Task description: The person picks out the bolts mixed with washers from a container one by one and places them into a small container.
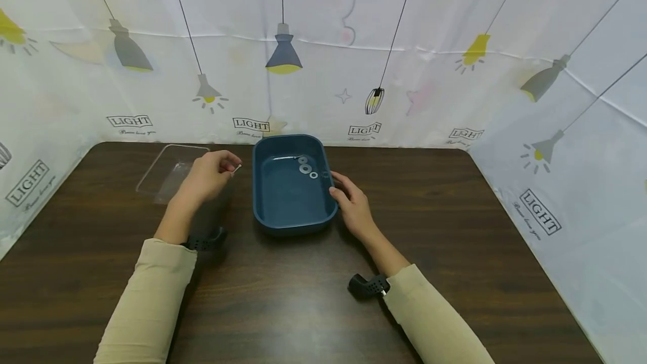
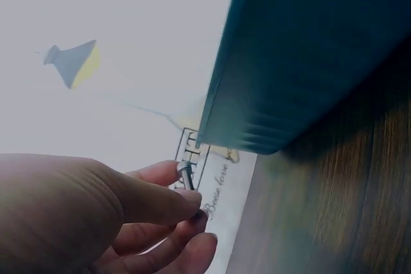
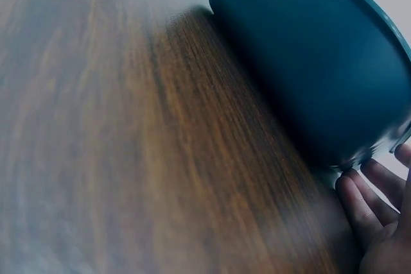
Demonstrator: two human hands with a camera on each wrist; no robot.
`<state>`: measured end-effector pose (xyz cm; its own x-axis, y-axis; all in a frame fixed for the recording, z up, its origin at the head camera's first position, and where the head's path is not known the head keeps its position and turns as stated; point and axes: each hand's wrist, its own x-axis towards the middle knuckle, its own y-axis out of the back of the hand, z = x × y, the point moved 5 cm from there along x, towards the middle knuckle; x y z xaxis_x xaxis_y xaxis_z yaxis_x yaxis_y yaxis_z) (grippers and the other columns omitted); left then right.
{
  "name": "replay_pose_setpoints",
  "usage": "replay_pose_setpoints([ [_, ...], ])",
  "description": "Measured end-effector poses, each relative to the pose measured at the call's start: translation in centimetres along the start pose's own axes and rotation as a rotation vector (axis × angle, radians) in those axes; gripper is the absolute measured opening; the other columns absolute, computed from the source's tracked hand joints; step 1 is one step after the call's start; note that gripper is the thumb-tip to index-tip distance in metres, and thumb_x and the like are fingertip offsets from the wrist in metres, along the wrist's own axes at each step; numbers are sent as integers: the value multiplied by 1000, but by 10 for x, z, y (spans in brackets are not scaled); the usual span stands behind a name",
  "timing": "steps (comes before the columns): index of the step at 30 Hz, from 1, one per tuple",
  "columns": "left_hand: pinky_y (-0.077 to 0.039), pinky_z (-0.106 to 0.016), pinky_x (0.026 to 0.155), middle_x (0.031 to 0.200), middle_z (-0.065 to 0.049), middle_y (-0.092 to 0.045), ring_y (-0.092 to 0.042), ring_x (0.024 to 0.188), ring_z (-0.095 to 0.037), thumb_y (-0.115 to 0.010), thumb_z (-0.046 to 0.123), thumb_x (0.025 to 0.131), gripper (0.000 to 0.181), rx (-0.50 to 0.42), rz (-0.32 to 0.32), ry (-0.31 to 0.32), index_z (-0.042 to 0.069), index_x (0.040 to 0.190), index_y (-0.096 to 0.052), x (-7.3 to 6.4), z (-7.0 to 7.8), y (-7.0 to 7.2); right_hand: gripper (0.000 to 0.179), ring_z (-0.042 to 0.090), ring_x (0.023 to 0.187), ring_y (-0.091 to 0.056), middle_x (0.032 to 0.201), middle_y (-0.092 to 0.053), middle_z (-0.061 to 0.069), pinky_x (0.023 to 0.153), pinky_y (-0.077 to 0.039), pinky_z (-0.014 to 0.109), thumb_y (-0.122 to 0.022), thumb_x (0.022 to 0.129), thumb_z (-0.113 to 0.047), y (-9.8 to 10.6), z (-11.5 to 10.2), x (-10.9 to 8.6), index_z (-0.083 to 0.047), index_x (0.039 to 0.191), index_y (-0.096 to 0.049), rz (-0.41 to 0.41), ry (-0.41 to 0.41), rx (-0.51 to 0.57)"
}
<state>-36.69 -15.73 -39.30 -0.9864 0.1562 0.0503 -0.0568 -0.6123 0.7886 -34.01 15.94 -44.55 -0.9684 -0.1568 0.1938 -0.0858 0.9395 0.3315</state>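
My left hand (image 1: 207, 176) is raised to the left of a blue plastic tub (image 1: 295, 223) and pinches a small silver bolt (image 2: 185, 174) between thumb and fingers. In the left wrist view the bolt's head sticks up past the thumb. At the tub's right side is my right hand (image 1: 356, 209), its thumb over the rim and its fingers (image 3: 359, 206) against the outer wall. Inside the tub, several flat metal washers (image 1: 305, 169) lie toward the back right, beside a thin metal piece (image 1: 285, 158) too small to make out.
A clear plastic tray (image 1: 151, 170) lies on the dark wooden table (image 1: 293, 296), partly behind my left hand. White cloth (image 1: 323, 72) printed with lamps hangs along the table's back and sides.
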Motion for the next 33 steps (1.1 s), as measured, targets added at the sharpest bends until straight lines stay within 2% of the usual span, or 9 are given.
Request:
replay_pose_setpoints([
  [4,-49,-50,90,104,-18,-67,-62,100,-33,-54,2,98,25,14,-5,8,3,121,-66,-1,-4,-1,44,36,120,-63,138,-62,24,97,-53,37,-52,103,-14,0,-4,-1,-4,146,-52,2,-1,-3],
  [9,-49,-50,89,103,-17,-67,-62,98,-33,-54,2,99,26,18,-23,17,3,121,-66,1,-9,-7,42,32,119,-64,137,-64,18,96,-53,35,-53,104,-19,-1,13,4,-12,145,-55,25,6,-9],
  [15,-49,-50,90,103,-17,-68,-63,98,-32,-54,2,98,26,20,-28,14,3,121,-67,4,-8,-12,42,32,117,-66,136,-65,16,95,-54,38,-54,103,-22,0,19,4,-15,144,-56,34,13,0],
  [21,-48,-49,89,103,-15,-68,-62,97,-31,-55,2,98,25,31,-38,19,4,119,-67,3,-5,-16,43,33,117,-65,137,-63,19,96,-54,40,-53,103,-20,1,12,1,-12,145,-54,26,-3,2],
  [24,-48,-48,89,102,-15,-68,-62,96,-30,-54,2,98,24,32,-41,18,4,119,-67,1,-4,-18,44,36,119,-64,139,-62,21,98,-53,45,-53,104,-18,1,12,1,-9,147,-53,10,-20,18],
  [29,-49,-48,90,102,-16,-69,-63,96,-31,-55,0,97,24,35,-36,1,2,117,-68,1,-3,-18,45,44,121,-61,140,-59,28,99,-53,48,-51,104,-12,2,-15,-6,1,146,-49,-15,-22,19],
  [33,-49,-48,89,101,-16,-68,-62,96,-30,-54,0,97,24,39,-39,3,2,117,-68,1,-2,-18,45,41,121,-62,140,-58,28,99,-52,45,-50,104,-12,2,-23,-8,1,147,-49,-18,-27,2],
])
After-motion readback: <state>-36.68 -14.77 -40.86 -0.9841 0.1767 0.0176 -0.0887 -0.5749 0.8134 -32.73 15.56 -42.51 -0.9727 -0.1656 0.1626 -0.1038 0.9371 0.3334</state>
